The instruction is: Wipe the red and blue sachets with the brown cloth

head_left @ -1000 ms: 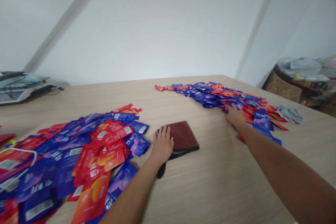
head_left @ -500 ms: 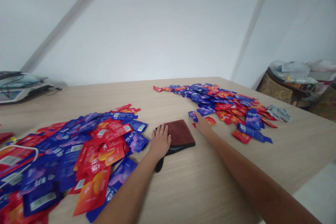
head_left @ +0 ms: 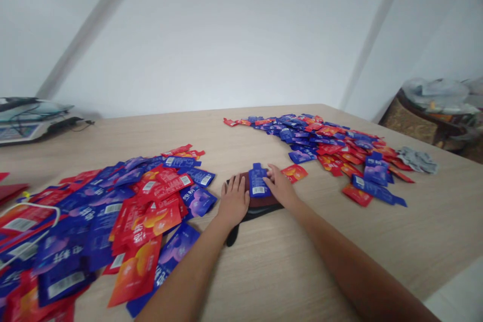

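Note:
My left hand (head_left: 234, 201) lies flat, fingers stretched out, on the left part of a brown pad (head_left: 260, 202) with a black edge and a black tab sticking out toward me. A blue sachet (head_left: 258, 181) rests on the pad, barcode side up, its narrow spout end pointing away from me. Right beside it, my right hand (head_left: 282, 188) has its thumb and fingers apart, with the tips touching the sachet's right edge. Just beyond the right hand lies an orange-red sachet (head_left: 295, 173) on the table.
A large heap of red and blue sachets (head_left: 151, 201) covers the table at left. Another heap (head_left: 320, 136) spreads at the back right, with grey gloves (head_left: 417, 159) beside it. A white device (head_left: 30, 126) stands back left. Patterned chairs with plastic bags (head_left: 433, 95) are at far right.
My right hand has moved left from beside the right heap, bringing the blue sachet onto the brown pad, and its fingers have spread. My left hand stays on the pad.

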`<state>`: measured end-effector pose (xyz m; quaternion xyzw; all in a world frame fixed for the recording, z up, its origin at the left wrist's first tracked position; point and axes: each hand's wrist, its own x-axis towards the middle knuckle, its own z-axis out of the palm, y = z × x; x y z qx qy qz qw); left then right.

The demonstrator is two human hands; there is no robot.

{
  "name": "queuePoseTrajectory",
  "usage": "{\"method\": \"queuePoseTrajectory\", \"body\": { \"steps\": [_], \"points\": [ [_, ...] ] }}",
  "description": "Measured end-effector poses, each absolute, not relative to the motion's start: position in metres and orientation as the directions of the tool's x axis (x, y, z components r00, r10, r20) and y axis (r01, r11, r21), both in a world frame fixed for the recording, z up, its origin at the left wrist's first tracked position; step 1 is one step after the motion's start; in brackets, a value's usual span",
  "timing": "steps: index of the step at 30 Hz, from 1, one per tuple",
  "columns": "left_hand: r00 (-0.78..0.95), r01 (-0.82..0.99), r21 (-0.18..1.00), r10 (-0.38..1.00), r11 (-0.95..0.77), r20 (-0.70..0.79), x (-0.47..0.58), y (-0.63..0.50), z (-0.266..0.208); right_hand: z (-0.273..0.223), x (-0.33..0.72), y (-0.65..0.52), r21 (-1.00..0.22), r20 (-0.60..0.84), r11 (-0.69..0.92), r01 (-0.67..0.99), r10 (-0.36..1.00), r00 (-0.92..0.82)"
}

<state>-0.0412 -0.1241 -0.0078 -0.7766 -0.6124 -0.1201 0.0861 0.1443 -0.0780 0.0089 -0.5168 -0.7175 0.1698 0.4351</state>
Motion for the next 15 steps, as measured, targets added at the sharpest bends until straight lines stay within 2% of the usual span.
{"method": "queuePoseTrajectory", "body": {
  "steps": [3, 6, 9, 15],
  "points": [
    [0.221, 0.972, 0.013, 0.929, -0.236, 0.297, -0.041, -0.124, -0.008, 0.002, 0.131, -0.085, -0.391, 0.548, 0.508, 0.768, 0.798, -0.249],
    [0.223, 0.972, 0.003, 0.928, -0.235, 0.298, -0.041, -0.125, -0.009, -0.003, 0.121, -0.092, -0.214, 0.470, 0.546, 0.810, 0.784, -0.404],
    [0.220, 0.973, -0.001, 0.930, -0.230, 0.296, -0.040, -0.125, -0.009, -0.008, 0.115, -0.096, -0.113, 0.376, 0.556, 0.823, 0.791, -0.483],
    [0.221, 0.972, 0.010, 0.931, -0.234, 0.289, -0.040, -0.125, -0.007, 0.001, 0.118, -0.111, -0.012, 0.319, 0.551, 0.834, 0.793, -0.519]
  ]
}}
